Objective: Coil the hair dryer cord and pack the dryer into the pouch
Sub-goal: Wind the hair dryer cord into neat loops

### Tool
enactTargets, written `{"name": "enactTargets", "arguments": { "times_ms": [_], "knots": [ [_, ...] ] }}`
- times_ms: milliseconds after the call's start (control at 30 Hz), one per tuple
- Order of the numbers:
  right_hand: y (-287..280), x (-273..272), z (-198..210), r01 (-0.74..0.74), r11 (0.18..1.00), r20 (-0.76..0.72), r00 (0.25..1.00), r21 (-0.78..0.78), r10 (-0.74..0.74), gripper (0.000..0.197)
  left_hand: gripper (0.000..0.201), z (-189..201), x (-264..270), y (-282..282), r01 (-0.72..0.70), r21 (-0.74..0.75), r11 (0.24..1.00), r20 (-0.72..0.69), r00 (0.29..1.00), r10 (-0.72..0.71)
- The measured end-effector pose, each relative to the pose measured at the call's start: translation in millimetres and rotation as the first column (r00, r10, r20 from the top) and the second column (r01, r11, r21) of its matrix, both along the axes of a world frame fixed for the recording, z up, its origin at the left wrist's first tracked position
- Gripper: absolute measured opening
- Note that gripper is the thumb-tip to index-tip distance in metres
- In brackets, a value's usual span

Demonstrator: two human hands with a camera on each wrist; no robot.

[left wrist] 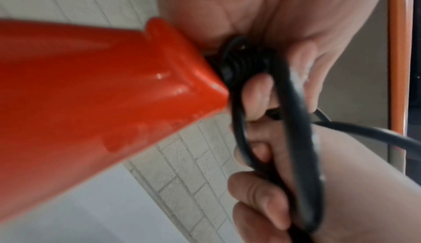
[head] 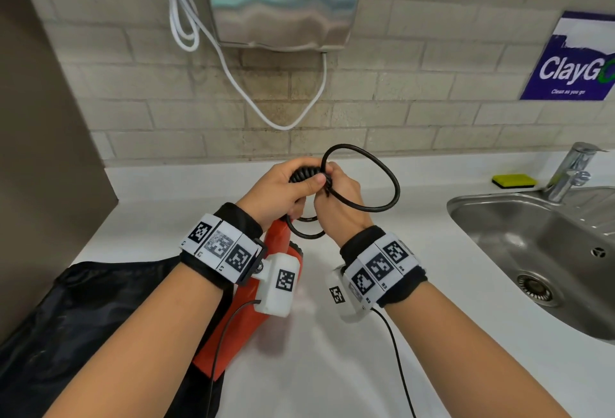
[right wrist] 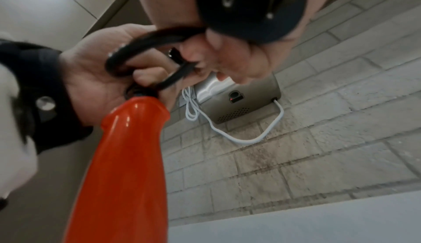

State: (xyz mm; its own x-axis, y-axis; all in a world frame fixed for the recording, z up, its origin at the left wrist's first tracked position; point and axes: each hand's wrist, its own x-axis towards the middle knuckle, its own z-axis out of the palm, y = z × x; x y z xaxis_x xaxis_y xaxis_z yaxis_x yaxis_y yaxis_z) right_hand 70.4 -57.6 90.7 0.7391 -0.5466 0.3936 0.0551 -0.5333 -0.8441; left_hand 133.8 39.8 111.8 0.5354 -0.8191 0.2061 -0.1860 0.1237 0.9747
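Over the white counter, both hands work the hair dryer's black cord (head: 392, 178). My left hand (head: 306, 178) grips a tight bundle of wound cord at the end of the dryer's handle. My right hand (head: 332, 181) pinches the cord beside it, and a wide loop stands out to the right. The orange-red hair dryer (head: 278, 238) hangs below my left wrist, its body partly hidden by the wrist camera. In the left wrist view the dryer handle (left wrist: 91, 93) meets the cord (left wrist: 296, 138) inside curled fingers. The black pouch (head: 83, 317) lies flat at the lower left.
A steel sink (head: 499, 204) with a tap (head: 572, 171) and a yellow sponge (head: 514, 180) is at the right. A steel hand dryer (head: 283, 1) with a drooping white cable (head: 233, 78) hangs on the brick wall. A brown panel bounds the left.
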Motion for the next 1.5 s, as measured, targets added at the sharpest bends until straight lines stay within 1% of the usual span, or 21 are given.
{"name": "enactTargets", "arguments": {
  "times_ms": [100,167,233,267,300,367,433,500,667,733,767,800,867,900,933,967,1033,1100,1233,1333,1500],
  "knots": [
    [0.4,-2.8,-0.4,-0.02,0.993,0.028,0.999,-0.117,0.023,0.025,0.015,2.5,0.7,2.5,-0.015,-0.002,1.0,-0.047,0.999,0.015],
    [-3.9,-7.5,-5.7,-0.103,0.969,0.043,0.992,-0.226,0.115,0.023,0.014,3.0,0.3,4.8,-0.057,-0.011,0.998,-0.085,0.995,0.055],
    [-11.3,-13.9,-16.1,-0.215,0.919,0.006,0.973,-0.331,0.23,0.026,0.014,2.6,1.2,7.5,-0.121,-0.036,0.992,-0.123,0.986,0.115],
    [-16.6,-16.4,-22.9,-0.234,0.891,-0.047,0.971,-0.389,0.235,0.027,0.014,2.3,2.4,8.8,-0.15,-0.047,0.988,-0.136,0.98,0.142],
    [-23.0,-18.5,-30.5,-0.221,0.869,-0.108,0.975,-0.443,0.193,0.029,0.014,1.6,4.1,10.2,-0.174,-0.057,0.983,-0.145,0.976,0.164],
    [-38.2,-21.0,-45.8,-0.145,0.859,-0.226,0.973,-0.491,0.035,0.029,0.013,1.1,7.9,13.8,-0.211,-0.074,0.975,-0.175,0.965,0.196],
    [-55.0,-25.2,-62.1,-0.076,0.902,-0.389,0.915,-0.425,-0.106,0.025,0.012,0.6,12.5,18.0,-0.235,-0.091,0.968,-0.219,0.953,0.211],
    [-67.6,-30.8,-76.6,-0.016,0.947,-0.55,0.817,-0.322,-0.173,0.023,0.011,0.2,15.9,21.7,-0.226,-0.086,0.97,-0.223,0.954,0.202],
    [-68.8,-24.7,-81.6,-0.024,0.976,-0.71,0.691,-0.214,-0.139,0.026,0.017,1.4,11.6,19.2,-0.093,-0.024,0.995,-0.128,0.988,0.089],
    [-66.8,-20.6,-77.8,-0.022,0.98,-0.732,0.669,-0.196,-0.131,0.027,0.018,1.8,9.8,17.0,-0.085,-0.029,0.996,-0.13,0.988,0.08],
    [-65.4,-19.9,-74.6,-0.016,0.978,-0.708,0.692,-0.209,-0.14,0.027,0.018,1.7,9.7,16.4,-0.088,-0.034,0.996,-0.128,0.988,0.083],
    [-63.0,-19.9,-70.3,0.0,0.974,-0.644,0.75,-0.227,-0.151,0.027,0.018,1.5,9.6,16.2,-0.095,-0.04,0.995,-0.126,0.988,0.09],
    [-51.9,-21.6,-54.4,0.03,0.977,-0.388,0.915,-0.209,-0.112,0.025,0.018,0.8,9.3,16.1,-0.114,-0.06,0.992,-0.127,0.986,0.106],
    [-43.3,-22.7,-43.2,0.008,0.99,-0.238,0.97,-0.144,-0.042,0.025,0.018,0.3,9.2,15.7,-0.119,-0.072,0.99,-0.13,0.986,0.109],
    [-34.2,-23.4,-32.0,-0.055,0.997,-0.114,0.992,-0.057,0.048,0.025,0.017,-0.2,9.1,15.1,-0.12,-0.081,0.99,-0.134,0.985,0.108],
    [-25.2,-24.2,-21.3,-0.144,0.989,-0.041,0.989,0.028,0.145,0.026,0.017,-0.5,8.9,14.4,-0.118,-0.087,0.989,-0.139,0.985,0.105],
    [-11.1,-24.1,-7.6,-0.308,0.936,0.008,0.95,0.169,0.311,0.027,0.017,-1.1,8.8,13.2,-0.109,-0.089,0.99,-0.144,0.985,0.096],
    [-3.5,-23.0,-3.2,-0.391,0.885,0.071,0.92,0.252,0.386,0.026,0.017,-1.2,8.4,13.0,-0.101,-0.094,0.99,-0.146,0.985,0.087],
    [3.1,-18.8,-4.2,-0.383,0.874,0.187,0.922,0.3,0.34,0.027,0.019,2.5,7.4,16.3,-0.091,-0.117,0.989,-0.156,0.985,0.073],
    [6.4,-13.5,-4.0,-0.365,0.881,0.248,0.922,0.3,0.298,0.029,0.019,4.3,6.7,17.5,-0.084,-0.143,0.986,-0.238,0.97,0.048],
    [17.5,-5.9,0.5,-0.251,0.913,0.255,0.952,0.323,0.172,0.03,0.02,2.8,3.5,16.6,-0.052,-0.167,0.985,-0.362,0.932,-0.012]
  ]
}}
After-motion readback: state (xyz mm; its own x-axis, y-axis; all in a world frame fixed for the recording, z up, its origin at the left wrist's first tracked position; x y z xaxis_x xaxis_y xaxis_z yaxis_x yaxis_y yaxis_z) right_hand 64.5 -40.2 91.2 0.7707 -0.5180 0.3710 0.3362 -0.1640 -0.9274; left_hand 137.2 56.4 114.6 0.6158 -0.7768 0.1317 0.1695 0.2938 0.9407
